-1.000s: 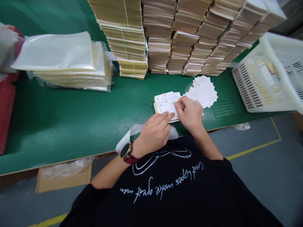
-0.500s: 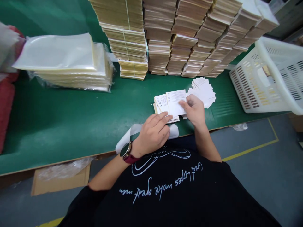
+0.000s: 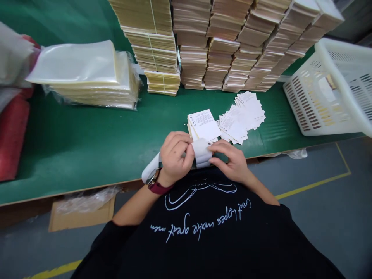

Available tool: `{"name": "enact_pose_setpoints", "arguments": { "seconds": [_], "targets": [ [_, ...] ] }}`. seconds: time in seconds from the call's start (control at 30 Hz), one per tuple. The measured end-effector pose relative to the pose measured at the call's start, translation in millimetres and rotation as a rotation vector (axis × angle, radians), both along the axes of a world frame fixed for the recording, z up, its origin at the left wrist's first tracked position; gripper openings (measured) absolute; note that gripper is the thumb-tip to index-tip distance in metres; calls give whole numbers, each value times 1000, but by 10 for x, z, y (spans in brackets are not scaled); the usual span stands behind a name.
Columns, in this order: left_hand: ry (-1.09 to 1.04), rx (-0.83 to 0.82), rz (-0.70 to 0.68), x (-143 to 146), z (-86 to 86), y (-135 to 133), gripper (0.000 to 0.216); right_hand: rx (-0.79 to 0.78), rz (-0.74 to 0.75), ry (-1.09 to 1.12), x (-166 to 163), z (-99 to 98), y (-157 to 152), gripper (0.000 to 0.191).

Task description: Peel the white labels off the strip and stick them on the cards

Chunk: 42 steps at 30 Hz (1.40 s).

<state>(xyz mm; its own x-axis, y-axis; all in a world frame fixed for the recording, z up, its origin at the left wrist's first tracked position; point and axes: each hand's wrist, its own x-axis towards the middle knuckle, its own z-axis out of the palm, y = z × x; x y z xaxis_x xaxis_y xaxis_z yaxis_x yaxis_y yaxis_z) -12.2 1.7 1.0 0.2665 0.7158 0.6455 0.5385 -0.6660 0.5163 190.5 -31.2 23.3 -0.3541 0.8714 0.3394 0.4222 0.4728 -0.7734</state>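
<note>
Two hands, one white strip between them at the green table's near edge. Left hand pinches it; right hand touches its right side, grip unclear. Beyond: one squared card stack, one fanned card pile adjoining. One basket far right. Widest working room runs leftward.

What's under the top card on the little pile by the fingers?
Edges of more cards peek out left of the top card. Their faces are mostly covered by it. The white strip and left hand hide some of the pile's near side.
</note>
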Motion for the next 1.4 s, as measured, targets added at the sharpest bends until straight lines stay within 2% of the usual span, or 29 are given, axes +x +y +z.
{"name": "enact_pose_setpoints", "arguments": {
  "seconds": [0.1, 0.17, 0.23, 0.3, 0.47, 0.57, 0.63, 0.67, 0.77, 0.83, 0.93, 1.0, 1.07, 1.13, 1.2, 1.27, 1.4],
  "targets": [
    [-27, 32, 143, 15, -3, -32, 10, -14, -79, 137, -96, -54, 3, 18],
    [-16, 168, 198, 34, -15, -72, 26, -29, -97, 189, -98, -49, 16, 14],
    [57, 312, 139, 55, -29, -119, 31, -36, -81, 212, -90, -28, 17, 13],
    [147, 367, 24, 78, -34, -157, 27, -1, -64, 212, -95, -11, 4, 14],
    [110, 155, -113, 141, 24, -186, 16, 289, -126, 137, -126, -28, -55, 22],
    [63, 49, -119, 167, 84, -197, 15, 386, -166, 294, -118, -38, -73, 21],
    [8, 13, -77, 169, 116, -206, 23, 374, -179, 437, -113, -35, -54, 22],
    [-29, -13, -50, 166, 126, -207, 27, 351, -167, 474, -113, -32, -35, 30],
    [-123, -124, -22, 155, 133, -196, 39, 228, -18, 426, -124, -33, 32, 76],
    [-133, -186, -57, 157, 122, -181, 46, 123, 66, 391, -136, -50, 55, 87],
    [-60, -233, -89, 169, 109, -167, 46, 5, 28, 410, -152, -85, 51, 79],
    [4, -209, -36, 166, 124, -167, 30, -53, -40, 409, -157, -97, 46, 75],
    [60, -106, 12, 147, 161, -170, 15, -90, -63, 400, -159, -94, 54, 72],
    [110, 11, -23, 120, 201, -171, 22, -88, -47, 395, -156, -83, 71, 72],
    [150, 57, -97, 99, 226, -167, 20, -46, -47, 383, -147, -81, 88, 71],
    [142, 23, -135, 96, 227, -158, 17, 30, -79, 354, -132, -102, 95, 68],
    [111, -80, -176, 126, 206, -121, 17, 298, -168, 243, -115, -167, 72, 67]
  ]
}}
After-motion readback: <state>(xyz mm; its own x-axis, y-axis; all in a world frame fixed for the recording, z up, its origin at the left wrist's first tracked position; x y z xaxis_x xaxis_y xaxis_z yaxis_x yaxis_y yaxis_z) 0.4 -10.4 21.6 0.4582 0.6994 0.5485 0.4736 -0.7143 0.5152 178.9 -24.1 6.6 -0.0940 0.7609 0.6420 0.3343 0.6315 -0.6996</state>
